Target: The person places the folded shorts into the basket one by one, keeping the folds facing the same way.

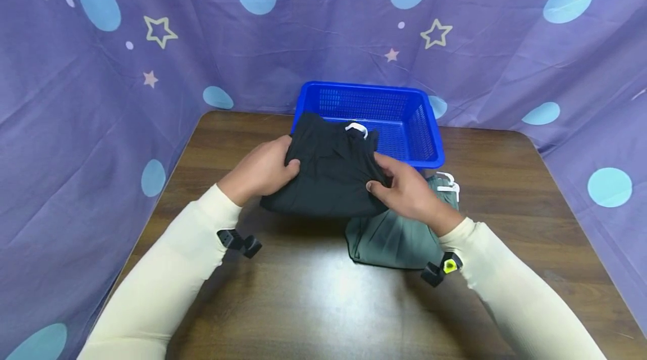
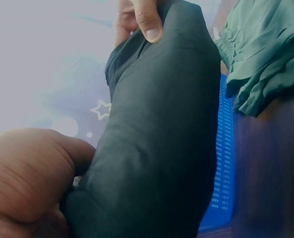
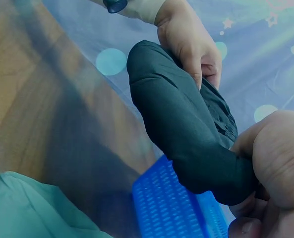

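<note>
Black folded shorts [image 1: 328, 180] with a white drawstring [image 1: 357, 128] hang between both hands, lifted over the table in front of the basket. My left hand [image 1: 265, 169] grips their left side, thumb on top. On the opposite side my right hand [image 1: 406, 188] pinches the fabric between thumb and fingers. In the left wrist view the black cloth [image 2: 156, 129] bulges in a rounded fold between the hands. Green folded shorts [image 1: 399, 239], also with a white drawstring, lie on the table below my right forearm, partly covered by the right hand and the black shorts.
A blue plastic basket [image 1: 436, 144] with perforated walls stands at the back of the wooden table [image 1: 303, 304]; the black shorts overlap its front left rim in the head view. Behind the table hangs a purple curtain [image 1: 323, 34] with stars and ovals.
</note>
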`<action>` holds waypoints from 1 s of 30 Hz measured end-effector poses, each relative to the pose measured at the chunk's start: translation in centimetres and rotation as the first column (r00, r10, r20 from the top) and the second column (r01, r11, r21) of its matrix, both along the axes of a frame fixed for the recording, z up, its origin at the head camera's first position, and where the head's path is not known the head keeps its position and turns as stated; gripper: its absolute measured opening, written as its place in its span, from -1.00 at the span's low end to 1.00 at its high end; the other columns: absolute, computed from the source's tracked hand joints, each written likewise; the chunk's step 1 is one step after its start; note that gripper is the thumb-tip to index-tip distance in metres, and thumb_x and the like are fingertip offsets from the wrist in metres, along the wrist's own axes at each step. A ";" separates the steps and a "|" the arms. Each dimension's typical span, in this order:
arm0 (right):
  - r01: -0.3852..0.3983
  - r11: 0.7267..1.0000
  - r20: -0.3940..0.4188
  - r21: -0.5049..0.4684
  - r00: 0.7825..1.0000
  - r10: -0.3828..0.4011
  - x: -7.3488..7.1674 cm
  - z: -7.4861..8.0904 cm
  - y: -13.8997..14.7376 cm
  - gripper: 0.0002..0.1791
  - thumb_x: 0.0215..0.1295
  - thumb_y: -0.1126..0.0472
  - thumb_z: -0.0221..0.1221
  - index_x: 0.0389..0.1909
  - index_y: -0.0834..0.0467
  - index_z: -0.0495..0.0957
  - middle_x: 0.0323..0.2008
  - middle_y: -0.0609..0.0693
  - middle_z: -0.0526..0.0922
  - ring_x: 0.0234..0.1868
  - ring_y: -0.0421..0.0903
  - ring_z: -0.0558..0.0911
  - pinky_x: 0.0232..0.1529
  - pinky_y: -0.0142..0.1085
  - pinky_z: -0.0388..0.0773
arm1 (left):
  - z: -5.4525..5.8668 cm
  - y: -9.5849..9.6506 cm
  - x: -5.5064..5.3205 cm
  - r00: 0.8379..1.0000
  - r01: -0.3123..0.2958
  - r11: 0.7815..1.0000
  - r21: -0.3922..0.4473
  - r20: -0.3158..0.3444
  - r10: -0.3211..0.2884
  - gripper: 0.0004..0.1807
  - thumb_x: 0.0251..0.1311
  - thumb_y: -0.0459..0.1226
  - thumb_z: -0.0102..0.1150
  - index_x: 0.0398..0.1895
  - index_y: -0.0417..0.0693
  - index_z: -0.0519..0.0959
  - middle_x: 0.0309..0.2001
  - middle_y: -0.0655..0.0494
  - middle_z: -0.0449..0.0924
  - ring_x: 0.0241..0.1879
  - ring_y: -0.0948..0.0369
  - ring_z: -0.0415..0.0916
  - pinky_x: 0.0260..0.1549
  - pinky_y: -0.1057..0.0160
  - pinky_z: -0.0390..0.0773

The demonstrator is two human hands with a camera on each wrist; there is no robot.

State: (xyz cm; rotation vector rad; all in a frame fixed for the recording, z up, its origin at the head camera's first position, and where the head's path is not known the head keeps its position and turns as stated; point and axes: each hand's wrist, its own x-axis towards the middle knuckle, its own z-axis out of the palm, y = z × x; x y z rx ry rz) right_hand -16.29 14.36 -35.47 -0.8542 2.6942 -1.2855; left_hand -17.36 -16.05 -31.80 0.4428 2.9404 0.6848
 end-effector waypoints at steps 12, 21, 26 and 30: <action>0.094 0.995 -0.048 0.037 0.995 -0.092 -2.0 0.7 1.1 -0.41 0.36 0.28 0.25 0.41 0.09 0.44 0.04 0.12 0.72 0.02 0.03 0.68 0.07 0.04 0.55 | 0.8 2.5 -2.8 0.999 0.001 1.000 -0.006 -0.032 -0.001 -0.43 0.43 -0.22 0.00 0.38 -0.41 0.31 0.26 -0.33 0.49 0.23 -0.15 0.49 0.26 -0.06 0.41; 0.133 0.990 -0.054 0.040 0.990 -0.130 -3.4 1.1 1.8 -0.41 0.38 0.27 0.22 0.44 0.13 0.42 0.00 0.15 0.73 0.02 0.04 0.68 0.13 0.02 0.53 | 0.8 3.5 -4.7 1.000 0.001 1.000 0.015 -0.029 0.000 -0.39 0.45 -0.22 -0.02 0.47 -0.36 0.24 0.37 -0.27 0.40 0.33 -0.13 0.40 0.33 -0.03 0.34; 0.152 0.987 -0.066 0.049 0.987 -0.148 -4.2 1.2 2.2 -0.38 0.38 0.27 0.21 0.46 0.19 0.38 0.16 0.19 0.65 0.16 0.07 0.61 0.23 0.05 0.46 | 0.8 4.0 -5.7 0.999 -0.010 1.000 0.004 -0.034 0.010 -0.39 0.46 -0.21 -0.01 0.47 -0.33 0.25 0.38 -0.24 0.40 0.35 -0.11 0.39 0.33 0.00 0.33; 0.177 0.983 -0.072 0.052 0.982 -0.173 -4.9 1.1 2.3 -0.37 0.37 0.27 0.21 0.46 0.22 0.38 0.22 0.22 0.61 0.28 0.10 0.53 0.31 0.05 0.38 | 0.6 4.4 -6.5 1.000 -0.017 1.000 0.002 -0.025 0.017 -0.37 0.47 -0.20 -0.02 0.51 -0.32 0.21 0.44 -0.23 0.33 0.40 -0.10 0.33 0.37 0.01 0.28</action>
